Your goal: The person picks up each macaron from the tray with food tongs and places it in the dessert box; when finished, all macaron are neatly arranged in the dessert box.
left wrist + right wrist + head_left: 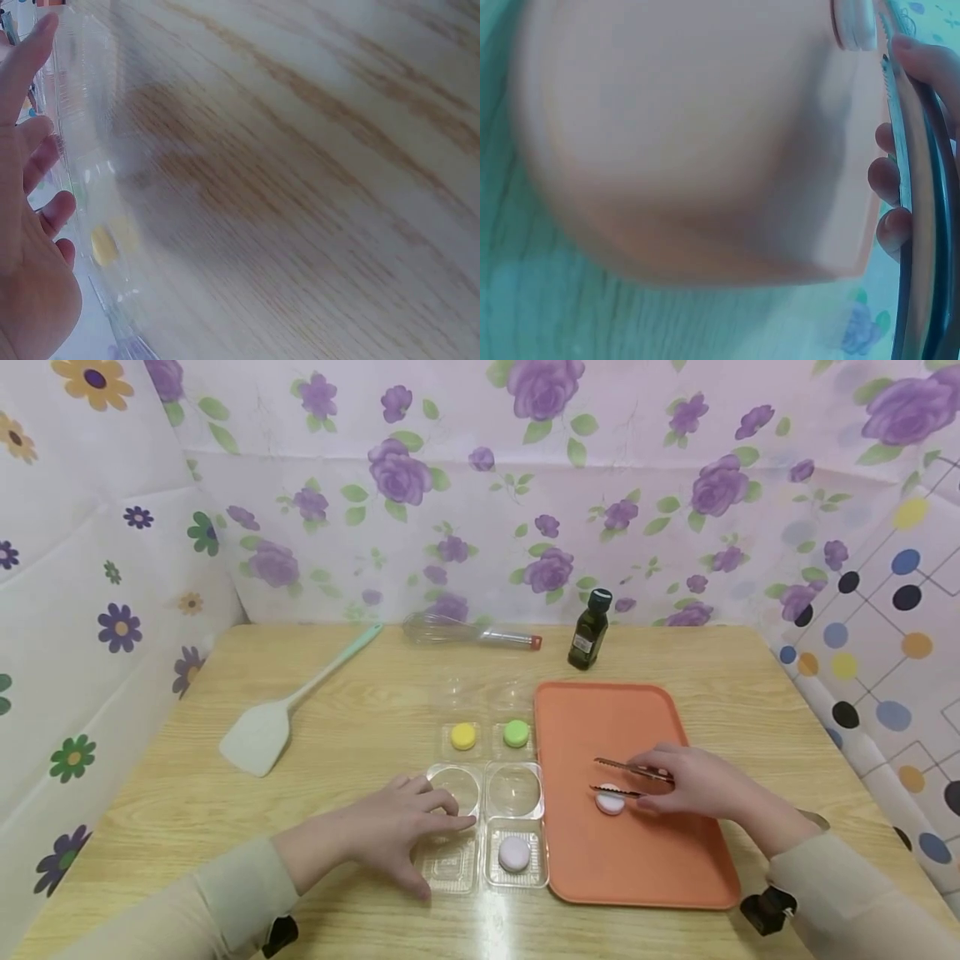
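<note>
My right hand (701, 783) holds metal tongs (628, 767) over the orange tray (630, 860). The tong arms stand apart, the nearer one overlapping a pale pinkish-white macaron (610, 804) that lies on the tray; in the right wrist view the macaron (853, 26) is beside the serrated tips. Spread over a clear plastic box (450, 887) is my left hand (397, 833), its fingers loosely bent and holding nothing; whether it touches the box I cannot tell. To the right, a lavender macaron (514, 853) sits inside another clear box (543, 868) with its lid folded back.
Farther back, a yellow macaron (463, 737) and a green macaron (516, 733) sit in clear boxes with raised lids. A pale spatula (258, 735) lies at the left, a whisk (472, 632) along the back. Behind the tray stands a dark bottle (588, 633). Patterned cloth surrounds the wooden table.
</note>
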`<action>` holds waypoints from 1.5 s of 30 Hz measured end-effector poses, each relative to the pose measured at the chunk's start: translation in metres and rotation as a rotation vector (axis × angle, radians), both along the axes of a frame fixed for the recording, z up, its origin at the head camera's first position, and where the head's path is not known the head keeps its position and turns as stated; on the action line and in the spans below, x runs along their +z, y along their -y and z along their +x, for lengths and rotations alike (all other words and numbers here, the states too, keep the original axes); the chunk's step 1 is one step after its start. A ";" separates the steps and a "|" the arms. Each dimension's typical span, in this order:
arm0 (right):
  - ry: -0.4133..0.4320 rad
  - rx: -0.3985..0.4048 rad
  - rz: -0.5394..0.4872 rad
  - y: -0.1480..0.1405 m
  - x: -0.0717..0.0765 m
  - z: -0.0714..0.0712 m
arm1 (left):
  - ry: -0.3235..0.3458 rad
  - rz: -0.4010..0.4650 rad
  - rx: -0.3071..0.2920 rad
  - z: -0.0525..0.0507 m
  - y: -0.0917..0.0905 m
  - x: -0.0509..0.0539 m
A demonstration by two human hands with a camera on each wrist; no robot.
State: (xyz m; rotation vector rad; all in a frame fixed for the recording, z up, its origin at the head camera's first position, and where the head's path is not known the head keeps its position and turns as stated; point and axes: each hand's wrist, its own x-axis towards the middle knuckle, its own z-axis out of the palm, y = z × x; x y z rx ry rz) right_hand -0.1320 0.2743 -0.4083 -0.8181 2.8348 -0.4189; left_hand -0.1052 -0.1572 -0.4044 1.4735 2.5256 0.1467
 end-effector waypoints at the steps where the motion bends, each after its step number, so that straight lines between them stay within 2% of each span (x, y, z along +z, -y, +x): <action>1: -0.002 0.004 0.000 -0.001 0.000 0.000 | 0.002 0.000 0.001 0.000 0.000 0.000; 10: 0.042 0.042 -0.018 -0.004 0.000 0.005 | 0.003 0.011 0.011 0.000 0.000 -0.001; 17: 0.043 0.076 -0.036 -0.006 -0.003 0.009 | 0.004 0.010 0.004 0.003 -0.003 -0.003; 28: 0.094 0.039 0.040 -0.003 -0.004 0.012 | -0.004 -0.010 0.007 0.002 -0.004 0.003; 32: 0.085 0.060 0.026 -0.001 -0.002 0.010 | 0.000 0.004 0.019 0.002 -0.003 0.003; 37: 0.034 0.093 0.008 0.002 -0.001 0.007 | 0.005 0.022 0.030 0.001 -0.002 0.004; 45: 0.000 0.122 0.002 0.016 0.006 0.005 | 0.025 0.030 0.043 0.000 0.000 0.000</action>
